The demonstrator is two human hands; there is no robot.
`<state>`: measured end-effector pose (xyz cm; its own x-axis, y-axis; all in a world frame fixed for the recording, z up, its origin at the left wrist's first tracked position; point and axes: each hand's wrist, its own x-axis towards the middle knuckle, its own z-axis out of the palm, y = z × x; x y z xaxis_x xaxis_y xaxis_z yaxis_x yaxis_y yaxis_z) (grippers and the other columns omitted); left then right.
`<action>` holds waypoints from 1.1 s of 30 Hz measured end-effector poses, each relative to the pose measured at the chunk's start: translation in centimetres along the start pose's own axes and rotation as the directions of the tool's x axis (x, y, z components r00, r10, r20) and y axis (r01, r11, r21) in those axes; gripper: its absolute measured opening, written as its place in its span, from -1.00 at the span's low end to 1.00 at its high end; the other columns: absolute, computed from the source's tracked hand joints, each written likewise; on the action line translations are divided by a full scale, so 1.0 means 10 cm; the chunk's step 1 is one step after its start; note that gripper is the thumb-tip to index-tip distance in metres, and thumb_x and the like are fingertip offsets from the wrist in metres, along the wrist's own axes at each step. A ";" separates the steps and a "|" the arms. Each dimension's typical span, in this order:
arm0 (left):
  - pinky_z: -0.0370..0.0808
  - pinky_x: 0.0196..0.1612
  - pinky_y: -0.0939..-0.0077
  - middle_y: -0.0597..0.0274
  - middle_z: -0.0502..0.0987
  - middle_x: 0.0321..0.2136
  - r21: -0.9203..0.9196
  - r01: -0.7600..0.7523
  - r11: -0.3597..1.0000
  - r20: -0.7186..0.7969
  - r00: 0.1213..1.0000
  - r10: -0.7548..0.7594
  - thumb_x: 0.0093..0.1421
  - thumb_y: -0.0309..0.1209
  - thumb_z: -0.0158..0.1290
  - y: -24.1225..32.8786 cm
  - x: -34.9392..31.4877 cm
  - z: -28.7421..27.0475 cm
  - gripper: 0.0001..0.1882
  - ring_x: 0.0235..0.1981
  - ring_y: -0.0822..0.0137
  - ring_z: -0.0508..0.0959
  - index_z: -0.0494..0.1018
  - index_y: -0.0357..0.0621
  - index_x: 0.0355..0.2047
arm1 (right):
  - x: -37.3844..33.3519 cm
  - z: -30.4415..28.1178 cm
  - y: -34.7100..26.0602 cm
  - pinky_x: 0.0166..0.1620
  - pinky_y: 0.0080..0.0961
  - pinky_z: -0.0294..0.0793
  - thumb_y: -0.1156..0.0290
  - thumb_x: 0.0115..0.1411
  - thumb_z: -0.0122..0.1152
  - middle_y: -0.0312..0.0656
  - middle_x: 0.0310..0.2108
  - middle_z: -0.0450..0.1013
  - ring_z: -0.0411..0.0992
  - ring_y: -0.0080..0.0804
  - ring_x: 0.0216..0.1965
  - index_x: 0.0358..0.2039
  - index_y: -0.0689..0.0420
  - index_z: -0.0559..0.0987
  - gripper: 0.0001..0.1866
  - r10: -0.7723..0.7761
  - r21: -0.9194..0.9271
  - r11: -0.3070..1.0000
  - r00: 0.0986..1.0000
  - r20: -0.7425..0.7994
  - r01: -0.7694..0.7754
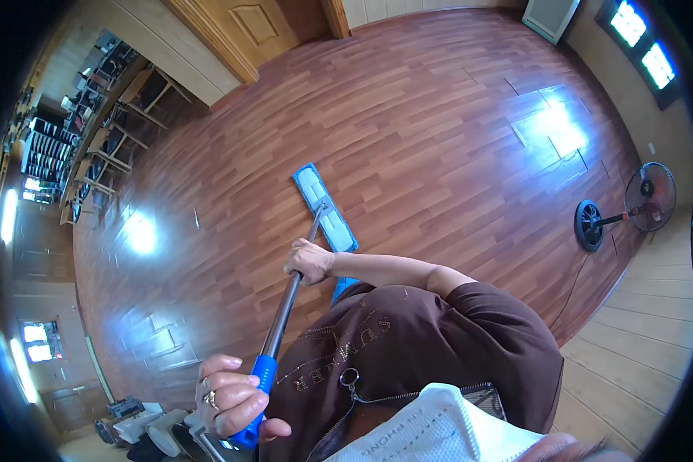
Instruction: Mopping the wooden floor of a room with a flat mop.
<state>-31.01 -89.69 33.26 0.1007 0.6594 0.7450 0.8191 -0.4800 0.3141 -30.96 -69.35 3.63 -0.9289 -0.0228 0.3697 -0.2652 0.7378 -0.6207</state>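
Note:
A flat mop runs from beside my body out to the floor. Its blue pad with a pale plate [324, 206] lies flat on the wood-look floor [408, 146], joined to a grey metal pole [282, 308]. My left hand [235, 396], with a ring on one finger, is closed around the blue grip [263, 377] at the pole's upper end. Farther down, my right hand [311, 260] wraps the pole, the arm reaching across my brown shirt. Something blue [343, 287] pokes out below my right forearm; I cannot tell what it is.
A standing fan [649, 196] with a round black base is at the right, its cord trailing over the floor. Wooden chairs [135, 100] line a long counter at the left. A wooden door [258, 27] and a white cabinet-like object [550, 19] stand at the far side.

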 end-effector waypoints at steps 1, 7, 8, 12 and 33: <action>0.40 -0.28 0.24 0.41 0.39 -0.59 -0.017 -0.001 1.000 0.123 0.992 0.003 0.05 0.07 0.20 -0.07 0.03 -0.12 -0.55 -0.55 0.39 0.44 0.43 -0.02 -0.33 | 0.02 -0.03 0.07 -0.17 -0.23 0.27 0.23 -0.28 0.22 -0.23 -0.59 0.44 0.44 -0.16 -0.39 -0.67 -0.06 0.44 -0.84 -0.026 0.008 1.000 1.000 0.010 0.026; 0.37 -0.11 0.11 0.43 0.43 -0.50 -0.132 0.048 0.990 0.138 0.990 -0.029 -0.01 0.01 0.28 -0.57 0.07 0.00 -0.57 -0.45 0.37 0.50 0.43 0.03 -0.31 | -0.02 -0.28 0.52 -0.22 -0.16 0.33 0.27 -0.32 0.21 -0.22 -0.60 0.43 0.44 -0.15 -0.37 -0.68 -0.06 0.45 -0.86 0.086 -0.087 0.992 0.996 -0.014 -0.087; 0.36 -0.10 0.11 0.42 0.44 -0.51 -0.172 -0.002 0.985 0.108 0.994 0.020 -0.01 0.01 0.29 -0.76 0.10 0.08 -0.57 -0.45 0.37 0.50 0.44 0.03 -0.31 | -0.01 -0.38 0.65 -0.23 -0.13 0.36 0.29 -0.30 0.20 -0.21 -0.58 0.44 0.45 -0.14 -0.35 -0.66 -0.05 0.46 -0.87 0.119 -0.071 0.990 0.992 -0.033 -0.121; 0.35 -0.10 0.10 0.41 0.45 -0.58 -0.335 -0.076 0.939 0.019 0.996 0.087 -0.01 -0.02 0.29 -1.50 0.49 0.62 -0.61 -0.47 0.36 0.50 0.47 0.02 -0.36 | -0.21 -0.81 1.32 -0.21 -0.11 0.35 0.26 -0.25 0.20 -0.21 -0.53 0.44 0.44 -0.16 -0.26 -0.62 -0.09 0.50 -0.89 0.373 -0.147 0.909 0.918 -0.134 -0.390; 0.40 0.02 0.29 0.13 0.58 -0.27 -0.697 0.592 0.406 0.659 0.751 0.036 -0.02 -0.43 0.32 -3.09 1.63 2.85 -0.74 -0.10 0.21 0.52 0.58 -0.17 -0.30 | -2.82 -1.67 2.19 -0.09 -0.23 0.36 0.44 -0.11 0.25 -0.07 -0.34 0.52 0.39 0.02 -0.20 -0.44 0.09 0.60 -0.86 0.754 0.124 0.192 0.066 -0.653 -0.974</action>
<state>-38.57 -47.56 18.94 0.4770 0.8596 0.1833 -0.0013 -0.2078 0.9782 -6.20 -41.28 -8.82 -0.0920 0.9957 0.0078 0.8214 0.0803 -0.5647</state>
